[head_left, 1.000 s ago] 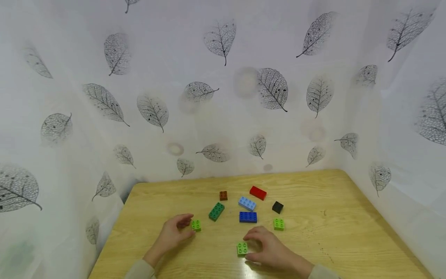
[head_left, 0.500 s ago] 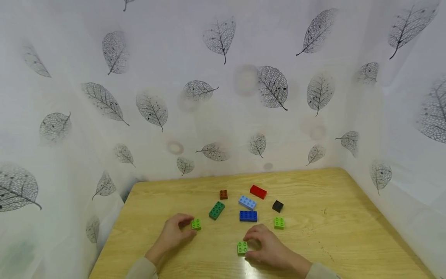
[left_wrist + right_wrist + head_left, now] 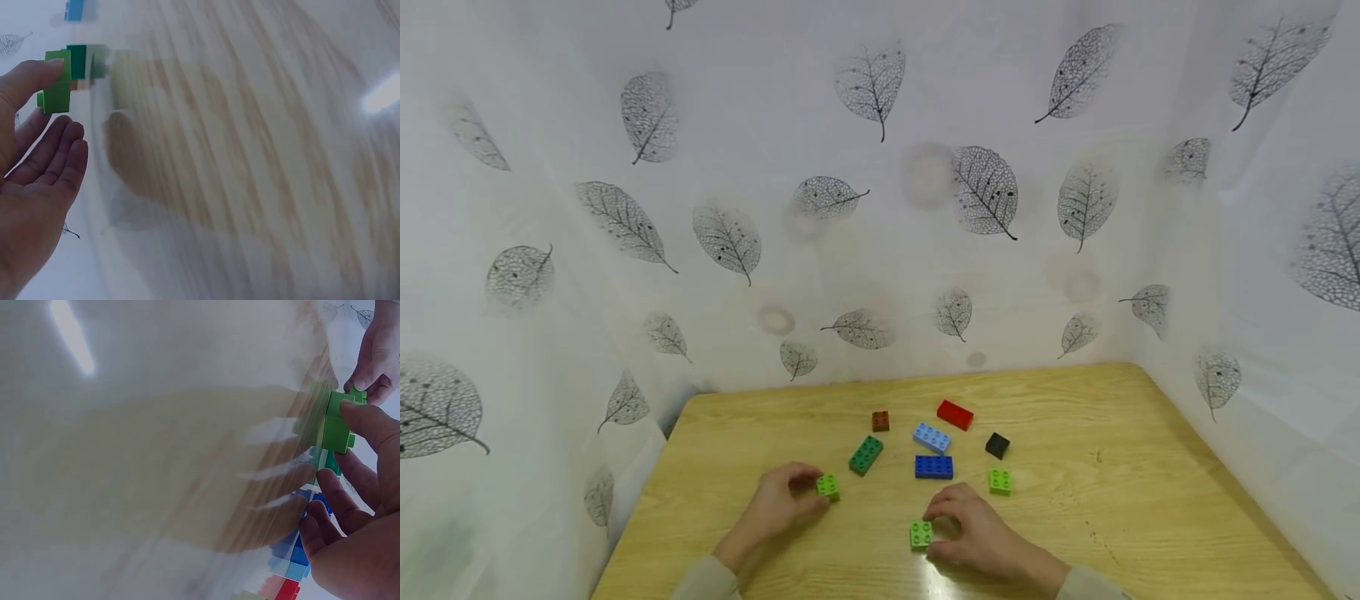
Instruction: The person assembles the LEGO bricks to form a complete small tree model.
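Observation:
My left hand (image 3: 784, 498) pinches a lime green building brick (image 3: 827, 487), with thumb and index finger at its sides. The left wrist view shows that brick (image 3: 57, 82) side-on, the thumb lying across it and the other fingers loosely bent below. Nearer the front, my right hand (image 3: 973, 529) grips a second lime green brick (image 3: 921, 536), studs up, between thumb and index finger. In the right wrist view the thumb lies on this brick (image 3: 336, 428) and the index finger is at its opposite side.
Beyond the hands on the wooden table (image 3: 760, 425) lie a dark green brick (image 3: 866, 455), brown brick (image 3: 880, 421), light blue brick (image 3: 932, 437), dark blue brick (image 3: 934, 467), red brick (image 3: 955, 414), black brick (image 3: 997, 446) and another lime brick (image 3: 1000, 482). A leaf-print curtain (image 3: 880, 267) surrounds the table.
My left fingers have closed onto the lime brick, which has shifted slightly right and turned a little. My right hand and its brick stay in place.

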A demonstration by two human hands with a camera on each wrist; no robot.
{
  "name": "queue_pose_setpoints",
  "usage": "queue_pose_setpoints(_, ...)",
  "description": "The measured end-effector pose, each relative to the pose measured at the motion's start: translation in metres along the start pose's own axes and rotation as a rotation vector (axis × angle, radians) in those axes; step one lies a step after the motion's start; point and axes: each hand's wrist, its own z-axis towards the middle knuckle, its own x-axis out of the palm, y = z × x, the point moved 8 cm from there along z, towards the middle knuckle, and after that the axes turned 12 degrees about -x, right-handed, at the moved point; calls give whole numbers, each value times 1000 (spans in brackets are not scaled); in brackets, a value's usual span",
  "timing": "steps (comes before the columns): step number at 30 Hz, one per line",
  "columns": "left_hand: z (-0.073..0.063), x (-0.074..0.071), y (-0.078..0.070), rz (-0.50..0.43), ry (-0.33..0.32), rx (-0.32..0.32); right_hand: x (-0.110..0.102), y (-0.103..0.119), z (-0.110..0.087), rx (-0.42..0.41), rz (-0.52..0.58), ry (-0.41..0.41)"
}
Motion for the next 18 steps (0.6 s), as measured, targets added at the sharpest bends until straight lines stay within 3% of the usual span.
queue_pose_setpoints(10, -6, 26, -43, -29, 140, 79, 1, -4, 1, 18, -21, 3)
queue_pose_setpoints(18, -10, 47, -58, -31, 189, 144, 2, -5, 2, 30, -24, 10)
